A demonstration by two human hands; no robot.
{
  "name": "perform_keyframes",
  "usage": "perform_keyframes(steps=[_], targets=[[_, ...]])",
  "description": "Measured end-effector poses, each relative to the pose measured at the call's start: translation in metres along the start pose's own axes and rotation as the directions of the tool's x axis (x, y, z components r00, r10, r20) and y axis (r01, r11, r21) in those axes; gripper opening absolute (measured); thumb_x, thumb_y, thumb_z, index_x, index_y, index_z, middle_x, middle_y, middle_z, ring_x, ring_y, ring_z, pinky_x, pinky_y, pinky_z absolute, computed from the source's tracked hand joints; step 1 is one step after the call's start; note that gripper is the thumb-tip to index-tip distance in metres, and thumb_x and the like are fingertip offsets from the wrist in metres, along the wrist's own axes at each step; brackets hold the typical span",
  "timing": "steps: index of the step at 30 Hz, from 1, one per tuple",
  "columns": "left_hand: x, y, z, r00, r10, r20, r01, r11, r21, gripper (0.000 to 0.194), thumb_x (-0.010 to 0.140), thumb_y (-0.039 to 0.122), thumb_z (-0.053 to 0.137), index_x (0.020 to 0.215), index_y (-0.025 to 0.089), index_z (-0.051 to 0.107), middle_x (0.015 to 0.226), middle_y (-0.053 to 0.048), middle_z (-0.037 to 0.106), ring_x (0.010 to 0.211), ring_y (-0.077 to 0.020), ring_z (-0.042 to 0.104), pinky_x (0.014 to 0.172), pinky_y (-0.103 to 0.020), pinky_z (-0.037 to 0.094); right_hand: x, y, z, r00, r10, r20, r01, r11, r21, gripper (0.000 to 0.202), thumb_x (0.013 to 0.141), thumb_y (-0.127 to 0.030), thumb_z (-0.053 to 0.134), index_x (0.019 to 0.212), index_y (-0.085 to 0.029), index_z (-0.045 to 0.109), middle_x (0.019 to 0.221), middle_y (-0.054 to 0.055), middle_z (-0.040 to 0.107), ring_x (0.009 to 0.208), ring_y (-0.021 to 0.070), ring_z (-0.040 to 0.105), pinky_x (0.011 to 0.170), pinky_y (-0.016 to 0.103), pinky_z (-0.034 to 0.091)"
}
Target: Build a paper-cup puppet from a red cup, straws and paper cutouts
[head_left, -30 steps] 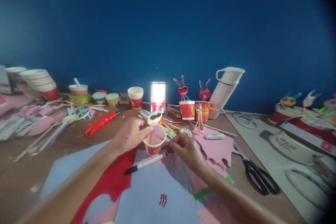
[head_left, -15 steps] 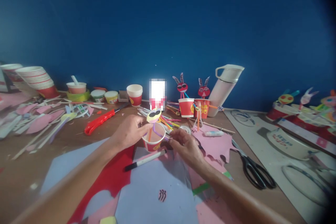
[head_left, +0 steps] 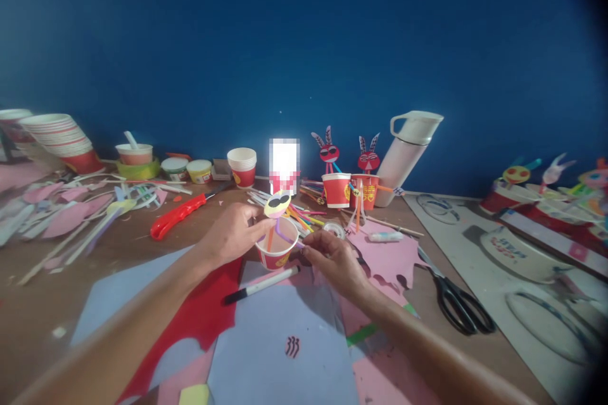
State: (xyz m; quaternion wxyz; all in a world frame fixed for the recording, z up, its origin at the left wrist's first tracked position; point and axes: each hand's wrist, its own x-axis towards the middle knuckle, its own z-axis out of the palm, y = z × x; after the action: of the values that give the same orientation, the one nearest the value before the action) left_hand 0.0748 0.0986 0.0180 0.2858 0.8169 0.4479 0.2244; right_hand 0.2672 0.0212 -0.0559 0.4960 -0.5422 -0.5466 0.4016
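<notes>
A small paper face (head_left: 277,205), yellow with black sunglasses, stands above a red-and-white paper cup (head_left: 274,261). My left hand (head_left: 237,231) pinches the face's left edge over the cup's rim; its fingertips are partly hidden. From beneath the face a purple straw (head_left: 286,237) slants across the cup to the right. Its outer end is between the thumb and fingers of my right hand (head_left: 335,259). An orange straw (head_left: 270,242) shows inside the cup. In front of the cup lies a marker (head_left: 263,285) with a black cap.
Blue paper (head_left: 280,354) and red paper (head_left: 190,323) cover the near table. Black-handled scissors (head_left: 463,304) lie at right, a red utility knife (head_left: 178,218) at left. Behind are loose straws (head_left: 308,218), finished red puppets (head_left: 329,153) in cups, and a leaning white flask (head_left: 403,161).
The view has shifted slightly. My right hand and the purple straw's outer end have moved a little up and left; my left hand keeps its place by the face.
</notes>
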Motion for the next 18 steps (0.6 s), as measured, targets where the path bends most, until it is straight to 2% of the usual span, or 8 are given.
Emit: perform_keyframes(steps=[5, 8, 11, 18], targets=[[0.0, 0.007, -0.003, 1.0, -0.008, 0.024, 0.008, 1.0, 0.0, 0.03, 0.081, 0.036, 0.054, 0.058, 0.017, 0.061, 0.054, 0.003, 0.059, 0.052, -0.0122, 0.05, 0.05, -0.023, 0.036, 0.0, -0.002, -0.001, 0.999, -0.038, -0.018, 0.038, 0.998, -0.041, 0.009, 0.077, -0.02, 0.055, 0.086, -0.019, 0.056, 0.06, -0.006, 0.053, 0.053, 0.0097, 0.049, 0.048, 0.022, 0.038], [0.0, 0.007, -0.003, 1.0, 0.001, 0.029, -0.001, 1.0, -0.001, 0.029, 0.081, 0.035, 0.054, 0.059, 0.017, 0.061, 0.055, 0.003, 0.06, 0.053, -0.0124, 0.051, 0.051, -0.023, 0.037, 0.0, -0.005, -0.002, 0.998, -0.064, -0.017, 0.063, 0.996, -0.056, 0.004, 0.074, -0.017, 0.054, 0.076, -0.02, 0.052, 0.06, -0.007, 0.048, 0.055, 0.0096, 0.047, 0.05, 0.022, 0.038], [0.0, 0.004, -0.002, 1.0, 0.005, 0.019, -0.005, 1.0, 0.004, 0.03, 0.081, 0.035, 0.054, 0.057, 0.017, 0.06, 0.055, 0.002, 0.06, 0.052, -0.0125, 0.051, 0.05, -0.023, 0.036, -0.001, -0.008, -0.004, 0.998, -0.063, 0.004, 0.063, 0.996, -0.062, 0.006, 0.072, -0.014, 0.052, 0.069, -0.02, 0.053, 0.062, -0.004, 0.052, 0.057, 0.0106, 0.049, 0.052, 0.023, 0.039], [0.0, -0.003, 0.002, 1.0, 0.006, -0.003, -0.006, 1.0, -0.004, 0.032, 0.081, 0.037, 0.055, 0.057, 0.016, 0.059, 0.052, 0.004, 0.057, 0.05, -0.0109, 0.048, 0.048, -0.022, 0.034, 0.001, 0.0, -0.006, 0.999, -0.04, 0.012, 0.04, 0.999, -0.022, 0.007, 0.076, -0.021, 0.055, 0.078, -0.017, 0.061, 0.071, 0.001, 0.066, 0.065, 0.015, 0.062, 0.061, 0.028, 0.048]])
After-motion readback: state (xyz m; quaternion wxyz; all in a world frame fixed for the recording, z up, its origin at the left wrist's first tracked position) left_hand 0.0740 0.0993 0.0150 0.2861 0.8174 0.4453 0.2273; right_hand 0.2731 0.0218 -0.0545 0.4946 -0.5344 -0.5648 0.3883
